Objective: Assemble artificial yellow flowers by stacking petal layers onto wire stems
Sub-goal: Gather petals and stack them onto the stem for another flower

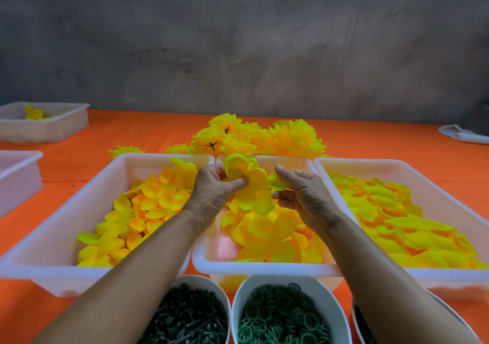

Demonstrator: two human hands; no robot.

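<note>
Left hand [214, 190] has its grip pinched on a partly built flower [247, 185], thumb pressed across the layers near the centre, held above the middle tray [211, 259]. Right hand [301, 193] has curled fingers on a single petal layer [277, 181] at the flower's right edge; whether it pinches or merely steadies that layer cannot be told. No wire stem is visible; it is presumably hidden inside the left hand.

Risks, as judged:
- Petal layers are thin, limp fabric with rounded lobes. A layer may fold or go on off-centre, leaving it skewed.
- Loose layers in the tray overlap closely; two could lift together and be stacked as one.
- Slackening the left pinch would likely let stacked layers slide off and fall back among the loose stock.

Materials: three white plastic trays, smooth and thin-walled, hold yellow petals tinged orange. Left tray [53, 238] carries small cupped petals; right tray [397, 169] flatter, larger ones. Two white bowls hold dark green pegs [185, 314] and green rings [275, 314]. Finished blooms [259, 137] lie heaped on the orange tabletop [148, 132], full and ruffled.
</note>
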